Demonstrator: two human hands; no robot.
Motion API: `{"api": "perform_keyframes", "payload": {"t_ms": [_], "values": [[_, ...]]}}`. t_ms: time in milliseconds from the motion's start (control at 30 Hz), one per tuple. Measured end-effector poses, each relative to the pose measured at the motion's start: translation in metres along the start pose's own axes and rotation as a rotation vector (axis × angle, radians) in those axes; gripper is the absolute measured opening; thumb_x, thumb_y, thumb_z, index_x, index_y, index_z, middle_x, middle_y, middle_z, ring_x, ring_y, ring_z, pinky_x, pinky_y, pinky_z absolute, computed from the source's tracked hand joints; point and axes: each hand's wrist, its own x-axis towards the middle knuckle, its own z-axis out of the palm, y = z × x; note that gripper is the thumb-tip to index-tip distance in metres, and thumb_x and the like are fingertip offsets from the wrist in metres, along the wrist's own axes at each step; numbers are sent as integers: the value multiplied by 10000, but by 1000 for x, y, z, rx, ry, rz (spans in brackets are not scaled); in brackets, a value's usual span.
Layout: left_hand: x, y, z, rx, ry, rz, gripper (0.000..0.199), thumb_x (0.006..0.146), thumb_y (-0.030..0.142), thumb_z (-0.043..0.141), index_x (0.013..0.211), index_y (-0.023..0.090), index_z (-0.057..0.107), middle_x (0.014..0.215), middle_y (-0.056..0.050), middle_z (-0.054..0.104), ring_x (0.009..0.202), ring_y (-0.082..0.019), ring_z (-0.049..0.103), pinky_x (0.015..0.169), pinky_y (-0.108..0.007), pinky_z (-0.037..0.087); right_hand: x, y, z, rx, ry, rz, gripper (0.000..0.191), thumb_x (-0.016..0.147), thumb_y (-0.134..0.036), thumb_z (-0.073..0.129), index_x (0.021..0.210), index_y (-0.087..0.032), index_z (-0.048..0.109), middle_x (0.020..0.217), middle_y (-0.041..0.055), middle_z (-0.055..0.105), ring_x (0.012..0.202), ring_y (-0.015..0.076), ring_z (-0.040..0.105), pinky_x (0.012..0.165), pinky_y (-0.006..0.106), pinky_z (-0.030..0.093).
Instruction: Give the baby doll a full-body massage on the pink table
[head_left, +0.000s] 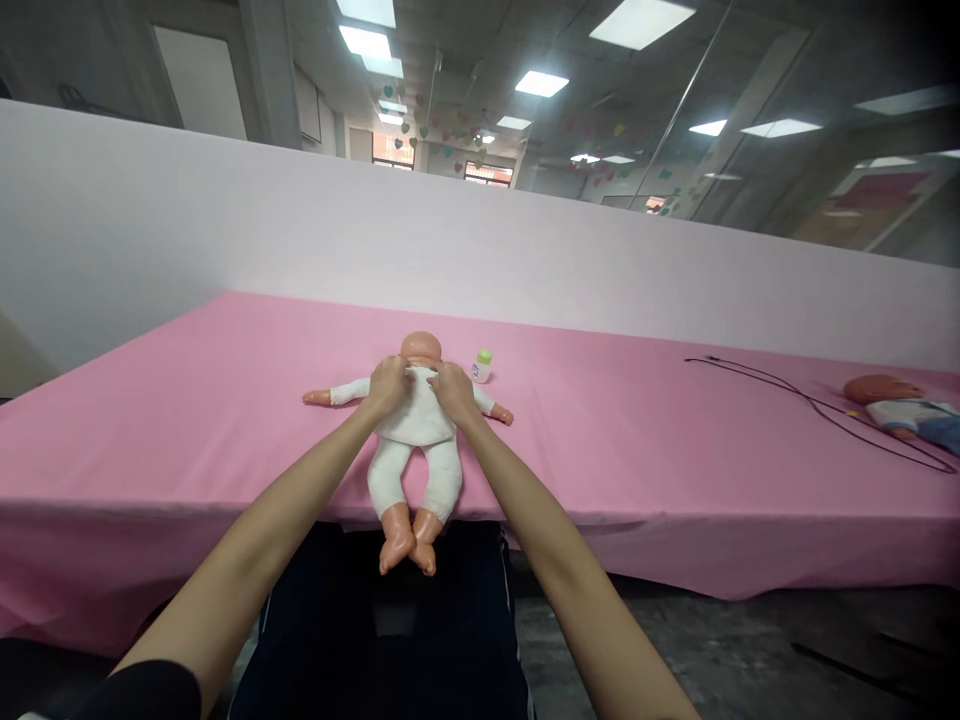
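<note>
A baby doll [417,415] with a white cloth body lies stretched out on the pink-covered table, its arms spread and its feet over the front edge. Its bald head points away from me, and no face shows. My left hand [390,386] is closed at the doll's left-side shoulder in the view, fingers curled near the neck. On the other shoulder my right hand [453,390] is closed in the same way, its thumb towards the middle of the doll's upper body. The fingertips are partly hidden. Just right of my right hand stands a small white bottle [481,370] with a green cap.
The pink cloth [600,440] covers a long table against a low white wall [540,260]. A thin dark cable [787,385] lies looped to the right. Beyond it, a second doll [911,405] in white and blue rests at the right edge of view.
</note>
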Motion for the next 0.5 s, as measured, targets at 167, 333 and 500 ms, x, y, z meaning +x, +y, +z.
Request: {"api": "perform_keyframes", "payload": {"t_ms": [167,333,500], "values": [[4,-6,31,78,6,-46,195,926,141,537,878,166,724,915,-105,735,865,-227,646,760,-321,431,16,6,37,-160,-18,19,175,1031,-212,594,1019,-110,735,1091,136,750,1011,211,618,813,279,400],[7,-5,38,186,-58,-36,267,953,168,507,902,172,770,935,-129,750,895,-257,675,795,-348,442,15,3,55,-181,-26,56,335,1057,-82,430,972,-70,754,1031,157,754,924,195,612,748,297,350],[0,-2,17,158,-114,36,245,965,157,518,866,149,741,866,-112,720,821,-227,638,761,-331,410,8,2,34,-173,-57,23,246,1054,-136,530,997,-63,758,1019,146,751,894,178,588,727,297,318]]}}
